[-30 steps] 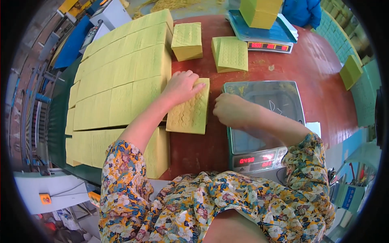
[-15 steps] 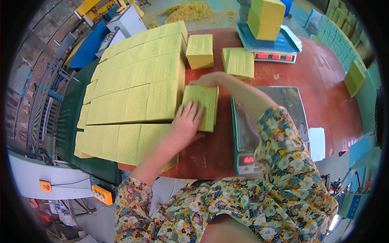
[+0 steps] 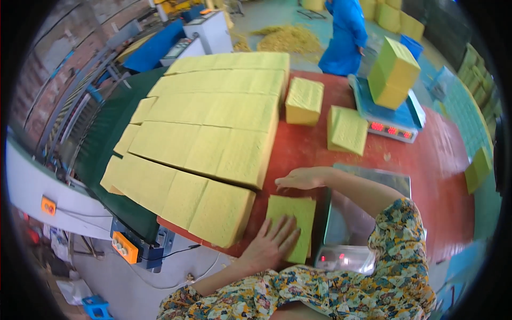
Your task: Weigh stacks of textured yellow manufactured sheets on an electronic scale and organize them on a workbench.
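Observation:
A low stack of yellow paper sheets [image 3: 298,218] lies on the red table close to my body. My left hand [image 3: 274,240] rests flat on its top, fingers spread. Just past the stack's far edge, my right hand [image 3: 304,178] is stretched out sideways with its fingertips pointing left, holding nothing. To the left, several rows of similar yellow paper blocks [image 3: 213,144] stand packed tightly together. A platform scale [image 3: 349,208] with a metal top sits right of the stack, partly covered by my right arm.
Beyond my right hand stand one yellow block [image 3: 304,101] and a leaning pile [image 3: 346,129]. A second scale [image 3: 386,125] with a blue tray bears tall yellow blocks [image 3: 393,72]. A person in blue [image 3: 344,40] stands past the red table [image 3: 437,186]. A dark green surface [image 3: 96,144] adjoins at left.
The view has turned and shifted. The stack under my left hand now appears nearer my body. My right hand has come away from the stack's far edge, and a person in blue has come into view.

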`<act>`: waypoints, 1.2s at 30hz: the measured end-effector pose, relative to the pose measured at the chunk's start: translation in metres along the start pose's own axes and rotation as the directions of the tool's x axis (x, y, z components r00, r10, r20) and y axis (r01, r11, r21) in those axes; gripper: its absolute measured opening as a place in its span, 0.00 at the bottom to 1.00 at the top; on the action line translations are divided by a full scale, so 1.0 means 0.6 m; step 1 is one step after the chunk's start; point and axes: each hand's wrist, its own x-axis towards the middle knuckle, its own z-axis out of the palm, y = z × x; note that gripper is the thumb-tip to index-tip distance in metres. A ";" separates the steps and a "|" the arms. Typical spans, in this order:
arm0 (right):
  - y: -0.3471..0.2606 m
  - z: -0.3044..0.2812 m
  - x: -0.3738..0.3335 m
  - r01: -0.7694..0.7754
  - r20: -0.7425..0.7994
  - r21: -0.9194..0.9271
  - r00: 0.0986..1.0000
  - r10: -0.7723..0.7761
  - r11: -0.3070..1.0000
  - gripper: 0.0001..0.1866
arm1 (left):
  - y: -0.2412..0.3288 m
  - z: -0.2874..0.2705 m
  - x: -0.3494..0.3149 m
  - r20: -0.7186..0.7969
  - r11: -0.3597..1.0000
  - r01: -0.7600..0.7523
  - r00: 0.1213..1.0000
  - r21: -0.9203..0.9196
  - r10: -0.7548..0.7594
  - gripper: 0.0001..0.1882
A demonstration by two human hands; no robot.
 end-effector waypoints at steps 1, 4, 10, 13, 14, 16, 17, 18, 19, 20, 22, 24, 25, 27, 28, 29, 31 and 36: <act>-0.001 -0.030 0.011 0.177 -0.112 -0.199 0.973 -0.202 0.964 0.31 | 0.004 0.006 -0.004 0.013 0.998 -0.024 1.000 0.055 0.024 0.35; 0.033 -0.209 0.029 -0.078 -0.499 -0.646 0.795 -0.343 0.759 0.17 | 0.008 -0.020 0.013 0.028 1.000 -0.016 0.999 0.001 0.016 0.35; 0.151 -0.404 0.118 -0.533 -0.898 -0.167 0.430 0.096 0.829 0.30 | 0.016 -0.038 0.077 -0.201 0.966 0.203 0.952 -0.158 -0.232 0.29; 0.242 -0.409 0.164 -0.500 -0.807 -0.147 0.559 0.189 0.853 0.33 | 0.032 -0.025 0.106 -0.205 0.957 0.275 0.935 -0.090 -0.288 0.32; 0.245 -0.390 0.180 -0.539 -0.774 -0.201 0.600 0.205 0.818 0.33 | 0.034 -0.015 0.105 -0.209 0.953 0.291 0.930 -0.087 -0.303 0.32; 0.217 -0.365 0.182 -0.531 -0.770 -0.221 0.610 0.187 0.818 0.33 | 0.030 0.012 0.103 -0.125 0.924 0.380 0.916 -0.044 -0.382 0.34; 0.199 -0.351 0.178 -0.534 -0.774 -0.226 0.606 0.183 0.815 0.32 | 0.027 0.018 0.103 -0.126 0.918 0.393 0.909 -0.054 -0.396 0.34; 0.185 -0.336 0.164 -0.536 -0.766 -0.236 0.616 0.185 0.810 0.32 | 0.023 0.015 0.104 -0.119 0.924 0.380 0.916 -0.045 -0.382 0.34; 0.170 -0.323 0.155 -0.514 -0.735 -0.242 0.651 0.191 0.823 0.32 | 0.019 0.011 0.104 -0.113 0.928 0.370 0.922 -0.031 -0.371 0.34; 0.154 -0.306 0.148 -0.493 -0.702 -0.245 0.684 0.198 0.835 0.31 | 0.019 0.012 0.106 -0.158 0.933 0.359 0.920 -0.027 -0.358 0.33; 0.125 -0.260 0.138 -0.487 -0.701 -0.294 0.694 0.161 0.822 0.30 | 0.015 0.008 0.105 -0.156 0.936 0.352 0.923 -0.027 -0.352 0.33; 0.093 -0.201 0.124 -0.483 -0.701 -0.338 0.702 0.126 0.808 0.29 | 0.016 0.007 0.090 -0.159 0.944 0.331 0.931 -0.010 -0.328 0.32; 0.075 -0.173 0.118 -0.474 -0.698 -0.366 0.709 0.101 0.801 0.29 | 0.019 0.009 0.079 -0.163 0.943 0.331 0.930 -0.013 -0.329 0.32; 0.042 -0.128 0.095 -0.470 -0.699 -0.393 0.711 0.075 0.791 0.28 | 0.027 0.010 0.055 -0.157 0.947 0.321 0.934 -0.018 -0.320 0.32; 0.027 -0.103 0.086 -0.456 -0.684 -0.392 0.725 0.078 0.799 0.28 | 0.033 0.010 0.040 -0.158 0.946 0.324 0.933 -0.019 -0.323 0.32; 0.010 -0.078 0.080 -0.441 -0.669 -0.391 0.739 0.079 0.808 0.27 | 0.039 0.008 0.023 -0.156 0.947 0.320 0.934 -0.035 -0.321 0.32; -0.003 -0.026 0.057 -0.430 -0.687 -0.381 0.724 0.060 0.818 0.27 | 0.052 0.010 -0.008 -0.151 0.951 0.304 0.939 -0.057 -0.309 0.31; -0.022 0.070 0.005 -0.465 -0.735 -0.319 0.672 0.095 0.826 0.28 | 0.075 0.024 -0.051 -0.208 0.979 0.200 0.956 -0.044 -0.205 0.32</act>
